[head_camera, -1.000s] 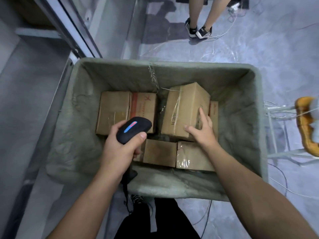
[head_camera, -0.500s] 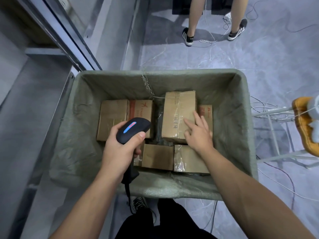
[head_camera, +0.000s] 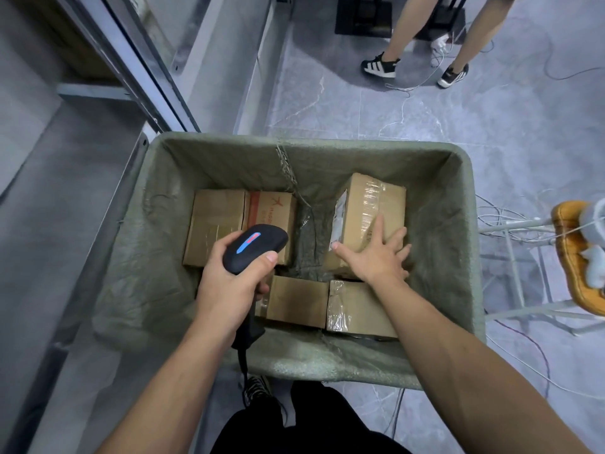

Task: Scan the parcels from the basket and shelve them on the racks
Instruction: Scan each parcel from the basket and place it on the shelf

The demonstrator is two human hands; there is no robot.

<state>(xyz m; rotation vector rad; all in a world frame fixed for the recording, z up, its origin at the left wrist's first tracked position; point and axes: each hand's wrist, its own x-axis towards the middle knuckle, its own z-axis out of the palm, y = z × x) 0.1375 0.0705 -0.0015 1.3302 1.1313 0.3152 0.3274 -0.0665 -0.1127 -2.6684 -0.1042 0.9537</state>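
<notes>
A green fabric-lined basket holds several cardboard parcels. My left hand grips a black handheld scanner with a lit blue and red strip, held above the parcels on the left. My right hand lies with fingers spread on a taped parcel at the back right, which is tilted so that its white label faces left. A plain parcel and a red-printed one lie at the back left. Two smaller parcels lie at the front.
Grey metal rack uprights and shelves stand to the left of the basket. Another person's legs stand on the grey floor beyond it, among loose cables. A white frame with an orange cushion stands to the right.
The taped parcel has been turned under my right hand, bringing its label side into view on the left. My fingers have spread over its top. The scanner hand has stayed almost still.
</notes>
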